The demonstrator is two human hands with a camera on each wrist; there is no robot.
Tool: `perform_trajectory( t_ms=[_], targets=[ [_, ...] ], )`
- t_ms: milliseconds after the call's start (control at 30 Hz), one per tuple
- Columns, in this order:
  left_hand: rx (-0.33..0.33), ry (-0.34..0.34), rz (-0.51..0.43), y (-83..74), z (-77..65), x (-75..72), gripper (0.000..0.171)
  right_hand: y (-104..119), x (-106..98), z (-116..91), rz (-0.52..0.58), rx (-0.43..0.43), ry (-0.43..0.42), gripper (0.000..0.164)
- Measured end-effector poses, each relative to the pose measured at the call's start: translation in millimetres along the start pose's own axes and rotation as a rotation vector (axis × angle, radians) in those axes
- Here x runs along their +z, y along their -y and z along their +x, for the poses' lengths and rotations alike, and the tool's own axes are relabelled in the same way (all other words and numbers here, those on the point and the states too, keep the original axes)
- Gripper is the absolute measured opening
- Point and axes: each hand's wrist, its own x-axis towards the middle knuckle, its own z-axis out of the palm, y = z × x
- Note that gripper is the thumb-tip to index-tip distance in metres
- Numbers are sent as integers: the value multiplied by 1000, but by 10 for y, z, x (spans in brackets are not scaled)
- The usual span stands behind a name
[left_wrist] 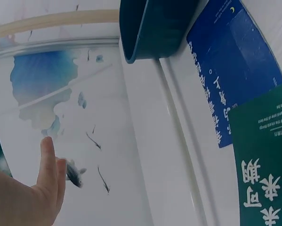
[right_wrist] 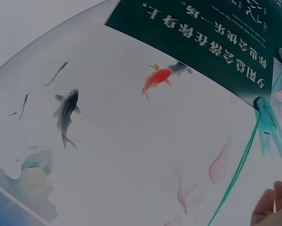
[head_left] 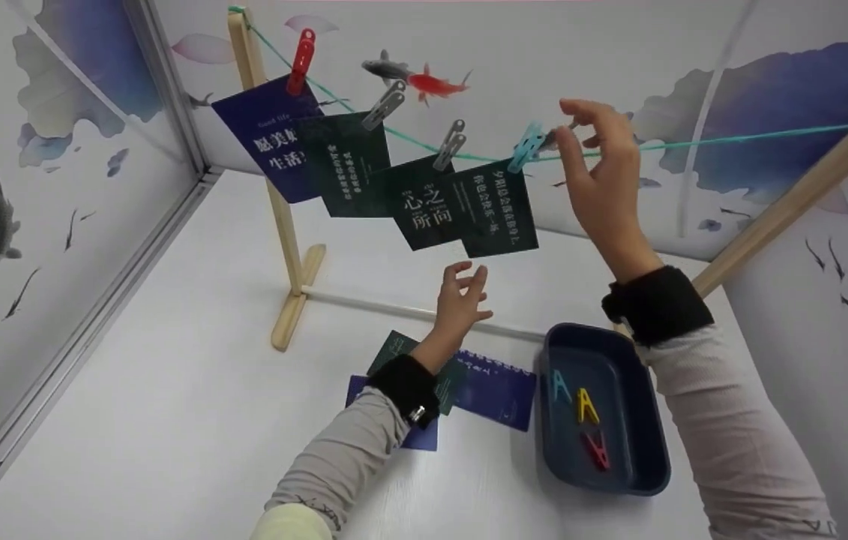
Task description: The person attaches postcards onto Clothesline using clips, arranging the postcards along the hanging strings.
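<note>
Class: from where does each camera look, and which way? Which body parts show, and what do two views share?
Head: on the head, facing forward and down at hung cards, green line and tub; left hand, right hand and sleeves show.
Left wrist: on that wrist, facing wall, tub and loose cards; part of left hand shows.
Right wrist: on that wrist, facing wall, hung cards and turquoise peg; part of right hand shows.
Shared: head and right wrist both show the peg on the line.
</note>
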Motion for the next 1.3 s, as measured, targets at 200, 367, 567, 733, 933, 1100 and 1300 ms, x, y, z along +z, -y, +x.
perform_trajectory(
  t_ms=[200, 367, 567, 733, 933, 1100, 1300],
  targets=[
    [-22, 19, 48, 84, -39, 135, 49, -144, -73, -213, 56, -108, -147, 20],
    [-10, 21, 90, 215, -92, 210, 47, -363, -91, -397, 74, -81, -159, 18],
    [13, 65, 162, 390, -210, 277, 47, -740, -35, -721, 59, 23, -134, 17],
    [43, 177, 289, 560, -350, 377, 37, -1128, 12, -1021, -31, 115, -117, 15],
    [161, 360, 522, 744, -564, 513, 33, -1464, 35, -1355, -134, 221, -60, 14],
    [261, 522, 778, 832, -703, 604, 36, -1652, 47, -1591, -228, 280, 32, 13],
    [319, 807, 1025, 926, -798, 608, 40, -1781, 2, -1883, -362, 429, 158, 12]
  ],
)
